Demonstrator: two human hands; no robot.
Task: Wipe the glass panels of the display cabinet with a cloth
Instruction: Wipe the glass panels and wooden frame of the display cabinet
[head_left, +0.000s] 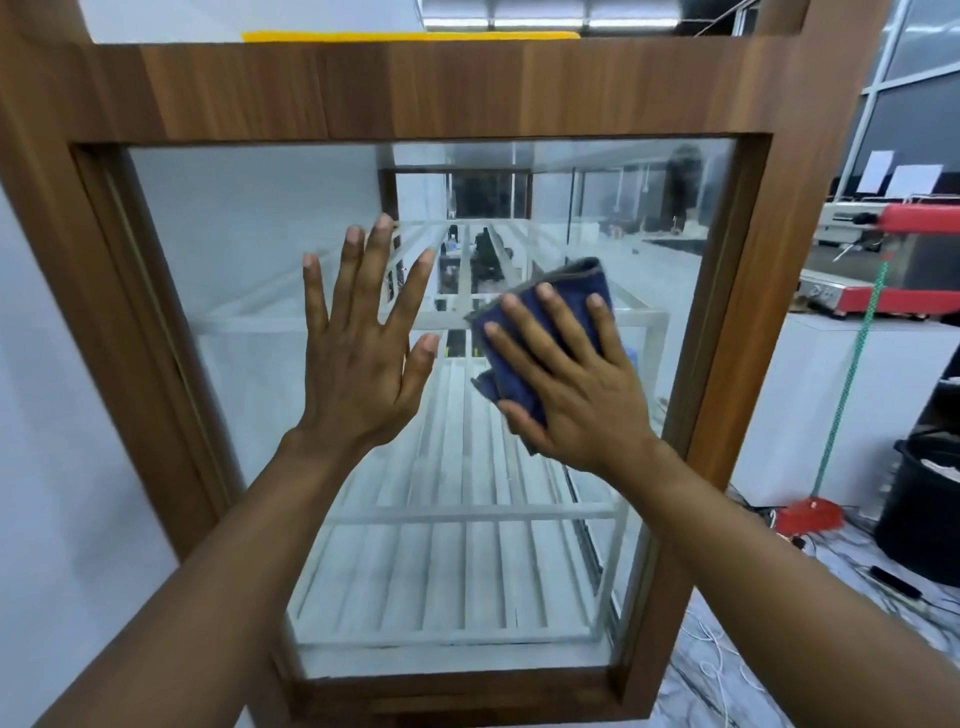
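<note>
Cloth (571, 283) beneath flat, pressing right hand (576, 395) | left hand (358, 374) spread on glass panel (234, 249)

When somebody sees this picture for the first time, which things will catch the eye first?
Two hands in the middle stand out first: the left hand spread open on the glass panel, the right hand pressing a dark blue cloth flat against it. Around them runs the cabinet's wide wooden frame, and a red broom stands at the far right.
</note>
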